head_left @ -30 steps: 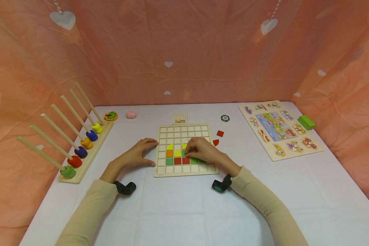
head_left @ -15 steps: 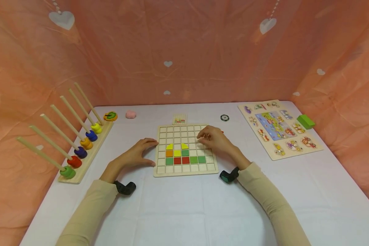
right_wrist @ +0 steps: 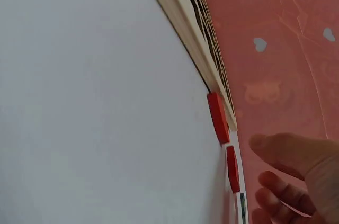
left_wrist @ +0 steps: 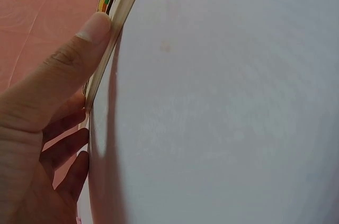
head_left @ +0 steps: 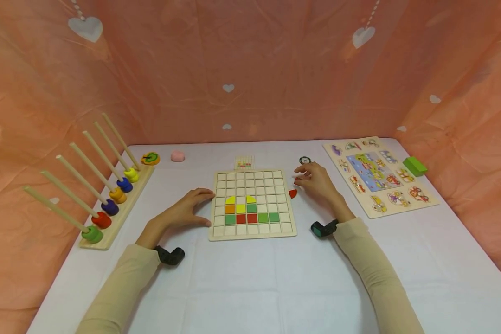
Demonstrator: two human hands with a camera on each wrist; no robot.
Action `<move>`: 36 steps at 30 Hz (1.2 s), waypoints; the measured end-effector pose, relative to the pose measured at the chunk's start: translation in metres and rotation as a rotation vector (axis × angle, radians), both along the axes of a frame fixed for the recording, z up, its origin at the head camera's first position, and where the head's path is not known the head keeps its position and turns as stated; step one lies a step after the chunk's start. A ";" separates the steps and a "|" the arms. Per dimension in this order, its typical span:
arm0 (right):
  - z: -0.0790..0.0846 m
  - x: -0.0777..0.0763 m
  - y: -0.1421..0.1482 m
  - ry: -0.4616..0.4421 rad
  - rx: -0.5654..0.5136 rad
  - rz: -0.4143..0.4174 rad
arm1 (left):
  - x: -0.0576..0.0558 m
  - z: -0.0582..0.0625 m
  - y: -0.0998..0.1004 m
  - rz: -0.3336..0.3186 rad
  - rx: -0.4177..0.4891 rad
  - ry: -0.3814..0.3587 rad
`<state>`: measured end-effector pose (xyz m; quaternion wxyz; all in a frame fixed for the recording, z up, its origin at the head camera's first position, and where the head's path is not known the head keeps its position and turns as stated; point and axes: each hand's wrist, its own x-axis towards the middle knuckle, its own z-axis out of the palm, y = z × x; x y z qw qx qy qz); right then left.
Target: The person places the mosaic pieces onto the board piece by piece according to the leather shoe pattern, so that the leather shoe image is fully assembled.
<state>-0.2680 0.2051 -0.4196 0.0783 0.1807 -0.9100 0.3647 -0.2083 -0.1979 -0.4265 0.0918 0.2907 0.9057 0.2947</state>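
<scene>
A wooden grid board (head_left: pixel 271 181) lies on the white table with several coloured tiles in its lower cells, among them red tiles (head_left: pixel 246 218), green tiles (head_left: pixel 268 217) and a yellow tile (head_left: pixel 240 208). My left hand (head_left: pixel 183 209) rests against the board's left edge, thumb and fingers spread apart. To the right of the board my right hand (head_left: pixel 317 182) hovers with thumb and fingers parted, holding nothing. Beneath it in the right wrist view lies a red square tile (right_wrist: pixel 233 169), largely covered in the head view. A red rounded tile (head_left: pixel 292 193) sits close to the board's edge.
A small pattern card (head_left: pixel 244 162) lies behind the board, a poker chip (head_left: pixel 305 160) beyond my right hand. Left stands a peg stacker (head_left: pixel 121 213) with coloured rings. A picture puzzle (head_left: pixel 380 181) and a green block (head_left: pixel 415 166) are at right.
My right hand has left the green tile in the board's grid and moved right and back, off the board to above the red square tile. The left hand stays put.
</scene>
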 end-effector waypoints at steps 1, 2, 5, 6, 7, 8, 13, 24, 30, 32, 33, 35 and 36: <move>-0.001 -0.001 0.002 -0.020 0.021 -0.002 | 0.000 0.000 0.000 -0.003 0.000 0.002; -0.002 -0.001 0.003 -0.043 0.042 -0.004 | 0.000 0.000 0.000 -0.002 0.001 0.001; -0.004 -0.002 0.007 -0.113 0.094 -0.010 | -0.001 0.000 0.000 -0.001 -0.003 0.000; -0.005 -0.002 0.008 -0.127 0.107 -0.013 | -0.001 0.000 0.000 -0.001 -0.005 0.001; -0.006 -0.002 0.008 -0.137 0.115 -0.016 | -0.001 0.000 0.000 -0.001 -0.007 0.002; -0.006 -0.002 0.008 -0.141 0.117 -0.017 | -0.001 0.000 0.000 -0.001 -0.008 0.003; -0.004 -0.002 0.006 -0.126 0.111 -0.010 | -0.001 0.001 0.001 -0.004 -0.008 0.007; 0.014 0.022 -0.037 -0.101 0.026 0.247 | -0.001 0.000 0.000 -0.003 0.002 0.010; 0.008 0.033 -0.057 -0.101 0.079 0.376 | -0.001 -0.001 -0.001 -0.002 -0.001 0.016; 0.006 0.036 -0.062 -0.130 0.078 0.415 | 0.000 -0.001 -0.001 0.000 0.001 0.013; 0.005 0.037 -0.064 -0.152 0.070 0.434 | 0.000 -0.001 0.000 0.000 0.000 0.013; 0.004 0.039 -0.068 -0.191 0.054 0.465 | 0.000 0.000 0.000 0.003 0.000 0.006; 0.003 0.040 -0.069 -0.207 0.046 0.477 | 0.000 0.000 0.000 0.004 0.000 0.004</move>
